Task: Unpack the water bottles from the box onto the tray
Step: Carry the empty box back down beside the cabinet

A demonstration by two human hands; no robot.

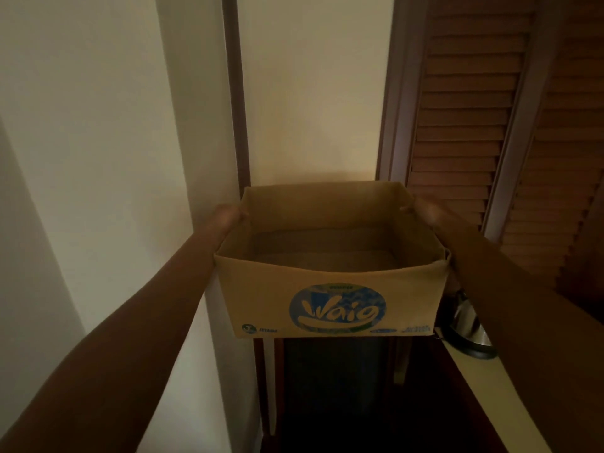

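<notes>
Dim, warm, yellowish light; hands [228,217] blurred, perhaps from motion; wide-angle bending at the edges

Box [330,299]: tan-yellow cardboard, plain brown inside. Front panel carries a round blue emblem [337,308] with pale yellow lettering and a green trace along its upper and lower edges (fine print is too blurred to read); small blue marks sit at both lower corners. Wall [98,125]: cream, unpatterned. Door frame [237,93]: dark brown. Louvred doors [470,103]: reddish-brown, horizontal slat pattern. Ledge [510,403]: pale cream. Kettle [467,325]: silver body, black base.
</notes>
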